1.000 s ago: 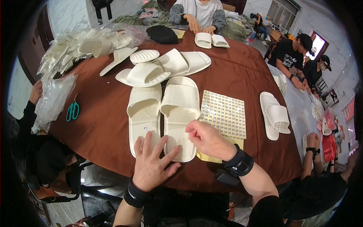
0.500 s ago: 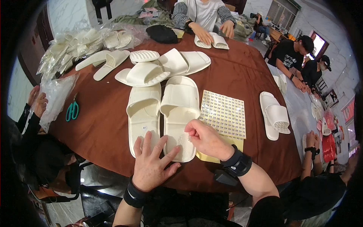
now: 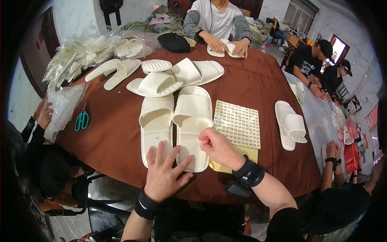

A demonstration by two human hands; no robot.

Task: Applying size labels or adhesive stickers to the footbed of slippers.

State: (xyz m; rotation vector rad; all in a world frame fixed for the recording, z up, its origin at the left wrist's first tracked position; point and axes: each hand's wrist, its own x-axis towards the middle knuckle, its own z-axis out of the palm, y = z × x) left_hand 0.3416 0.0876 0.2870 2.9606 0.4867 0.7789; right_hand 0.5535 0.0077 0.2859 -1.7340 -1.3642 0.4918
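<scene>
Two cream slide slippers lie side by side in front of me, toes pointing away. The left slipper (image 3: 150, 131) has a small round white sticker (image 3: 157, 138) on its insole; the right slipper (image 3: 188, 137) shows none that I can see. My left hand (image 3: 164, 177) is open, its spread fingers resting across the heel ends of both. Over the right slipper's insole, my right hand (image 3: 221, 149) is closed in a pinch, and whatever it holds is hidden. Just right of that slipper lies a sheet of small printed stickers (image 3: 238, 125) on yellow backing (image 3: 246, 155).
More cream slippers (image 3: 161, 82) are heaped just beyond the pair. Bagged slippers (image 3: 82, 56) lie far left, green-handled scissors (image 3: 82, 121) nearer. Stacked slippers (image 3: 292, 125) stand right on the brown cloth (image 3: 113, 149). Other people work around the table, one across handling slippers (image 3: 225, 48).
My hands keep almost the same pose over the pair while the view shifts slightly. Across the table, the co-worker's raised hand has come down onto the slippers there.
</scene>
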